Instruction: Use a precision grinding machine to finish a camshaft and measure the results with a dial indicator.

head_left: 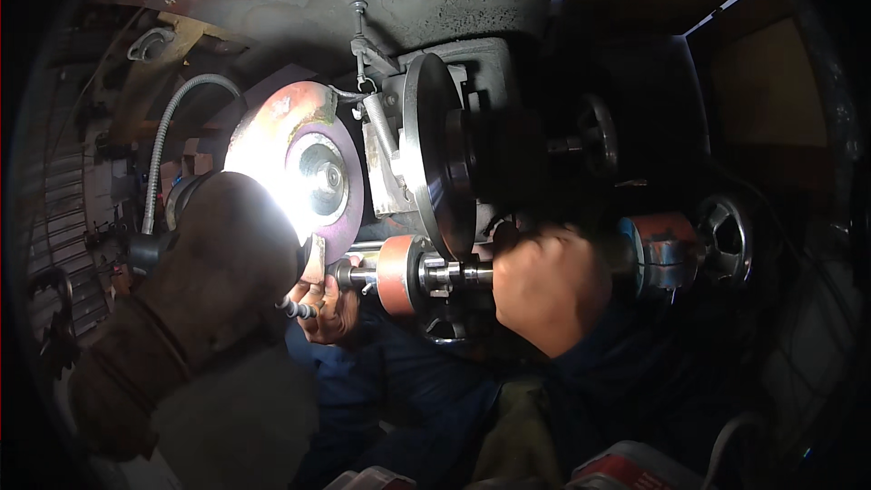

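Note:
My left hand [332, 312] curls its fingers around a dark metal knob at the left end of a spindle fixture, just below a purple grinding wheel [347, 195] with a worn orange guard. Beside those fingers is an orange collar [396, 274], followed by a bright metal chuck [439, 276]. My right hand [553, 289], slightly blurred, is closed in a fist at the right end of a short steel shaft [478, 273]. What lies inside that fist is hidden. A large steel disc [426, 145] stands upright just above the shaft.
A glaring work lamp [213, 259] blocks the lower left. An orange clamp block [662, 240] and a handwheel [728, 238] stand right of my fist. Behind hang a spring [379, 123] and a flexible metal hose [163, 127]. The right background is dark.

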### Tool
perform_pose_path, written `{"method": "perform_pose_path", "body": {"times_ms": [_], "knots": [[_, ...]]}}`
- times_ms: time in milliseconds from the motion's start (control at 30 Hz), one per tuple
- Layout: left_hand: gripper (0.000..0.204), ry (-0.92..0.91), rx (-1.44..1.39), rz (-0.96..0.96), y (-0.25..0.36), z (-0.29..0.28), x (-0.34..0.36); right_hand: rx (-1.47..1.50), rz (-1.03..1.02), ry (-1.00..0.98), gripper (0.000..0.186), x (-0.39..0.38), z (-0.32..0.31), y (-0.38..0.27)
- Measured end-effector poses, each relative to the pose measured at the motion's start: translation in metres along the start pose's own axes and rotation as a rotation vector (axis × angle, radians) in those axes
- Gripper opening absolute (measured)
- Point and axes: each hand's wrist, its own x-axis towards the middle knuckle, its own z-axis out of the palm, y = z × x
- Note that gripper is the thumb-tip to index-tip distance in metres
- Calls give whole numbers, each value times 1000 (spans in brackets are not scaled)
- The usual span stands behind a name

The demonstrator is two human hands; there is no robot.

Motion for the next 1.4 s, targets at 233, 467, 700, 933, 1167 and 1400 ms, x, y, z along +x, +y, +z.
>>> {"method": "perform_pose_path", "body": {"times_ms": [233, 467, 700, 933, 1167, 1400], "knots": [[20, -149, 205, 109, -12, -4, -2, 201, 29, -60, 9, 1, -10, -2], [31, -327, -37, -142, 1, -20, 21, 85, -73, -89, 18, -16, -10, 3], [46, -362, 91, 120, 11, -48, 15, -163, -114, 75, 54, -84, 3, -14], [42, -416, 125, -36, 23, -67, -20, 399, 46, 889, 28, -252, -32, 64], [43, -555, 73, -96, 41, -80, 8, -290, 1693, 511, 72, -515, 4, 319], [32, -741, 97, -154, 71, -94, 47, -307, 1627, -209, 98, -642, 95, 422]]}}
